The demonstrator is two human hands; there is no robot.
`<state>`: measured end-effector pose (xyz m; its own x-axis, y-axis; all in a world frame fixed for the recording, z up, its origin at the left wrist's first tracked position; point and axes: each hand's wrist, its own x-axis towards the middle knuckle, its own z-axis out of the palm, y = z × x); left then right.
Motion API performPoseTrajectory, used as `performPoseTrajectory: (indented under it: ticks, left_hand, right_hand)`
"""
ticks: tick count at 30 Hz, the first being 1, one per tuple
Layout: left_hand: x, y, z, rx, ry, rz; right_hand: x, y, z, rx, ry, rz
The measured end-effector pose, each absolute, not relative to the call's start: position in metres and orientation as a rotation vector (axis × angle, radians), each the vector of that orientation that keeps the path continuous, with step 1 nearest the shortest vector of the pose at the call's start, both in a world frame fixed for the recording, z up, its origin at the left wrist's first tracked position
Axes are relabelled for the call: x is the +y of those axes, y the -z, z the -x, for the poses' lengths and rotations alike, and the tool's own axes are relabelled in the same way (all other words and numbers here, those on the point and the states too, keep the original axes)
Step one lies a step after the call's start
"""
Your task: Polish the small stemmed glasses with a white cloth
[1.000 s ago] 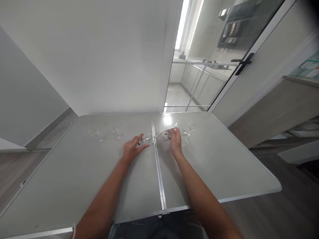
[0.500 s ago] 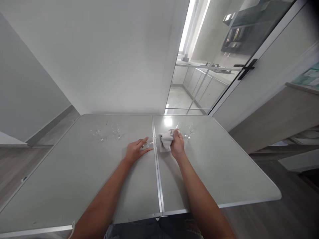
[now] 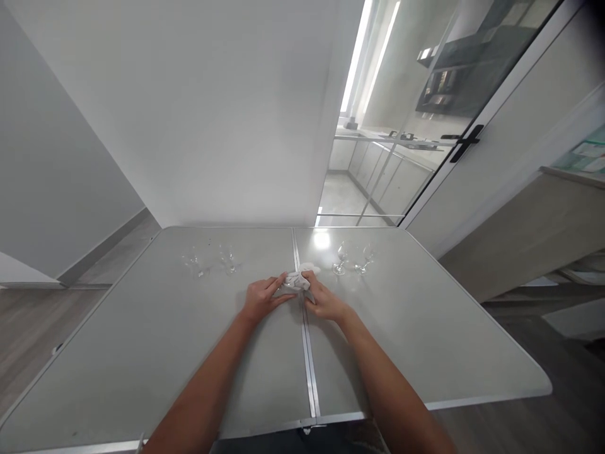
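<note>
Both my hands meet over the middle seam of a grey folding table (image 3: 142,353). My right hand (image 3: 325,302) is closed on a crumpled white cloth (image 3: 299,279). My left hand (image 3: 261,297) pinches the cloth's left end, where a clear stemmed glass lies on its side, almost wholly hidden by the cloth. Two small clear stemmed glasses (image 3: 193,261) (image 3: 228,258) stand upright at the back left. Two more glasses (image 3: 339,258) (image 3: 365,258) stand at the back right, just beyond my right hand.
A white wall rises straight behind the table. A glass sliding door with a black handle (image 3: 463,144) stands at the back right, with a kitchen behind it. A pale wooden counter (image 3: 534,221) flanks the table's right side. Wood floor surrounds the table.
My right hand has brought the cloth left and nearer, onto the seam against my left hand. The glass that lay bare between my hands is now covered by cloth. The camera tilted slightly.
</note>
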<state>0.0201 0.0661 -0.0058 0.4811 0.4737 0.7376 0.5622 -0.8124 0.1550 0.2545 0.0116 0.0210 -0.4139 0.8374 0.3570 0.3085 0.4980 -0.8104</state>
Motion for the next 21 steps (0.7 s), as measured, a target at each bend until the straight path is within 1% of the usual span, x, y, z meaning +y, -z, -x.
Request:
performPoseTrajectory:
  ticks: [2, 4, 6, 7, 10, 14, 17, 21]
  left_hand:
    - [0.065, 0.006, -0.020, -0.929, 1.175, 2.631]
    - [0.065, 0.007, -0.020, -0.937, 1.142, 2.672]
    - [0.065, 0.008, -0.022, -0.943, 1.180, 2.706]
    - [0.065, 0.008, -0.023, -0.952, 1.215, 2.715]
    - [0.064, 0.008, -0.025, -1.002, 1.305, 2.668]
    - [0.065, 0.010, -0.025, -1.002, 1.241, 2.549]
    - [0.067, 0.012, -0.024, -0.979, 1.220, 2.543]
    - [0.069, 0.016, -0.027, -0.945, 1.356, 2.549]
  right_hand:
    - [0.010, -0.026, -0.255, -1.882, -0.993, 0.877]
    - [0.007, -0.033, -0.253, -1.749, -1.208, 0.785]
    - [0.005, -0.038, -0.251, -1.575, -1.364, 0.721]
    - [0.004, -0.040, -0.249, -1.490, -1.384, 0.705]
    - [0.002, -0.041, -0.245, -1.379, -1.277, 0.710]
    - [0.001, -0.040, -0.244, -1.660, -1.103, 0.888]
    - [0.002, -0.043, -0.246, -1.792, -1.080, 0.973]
    - [0.004, -0.045, -0.249, -1.595, -1.006, 0.932]
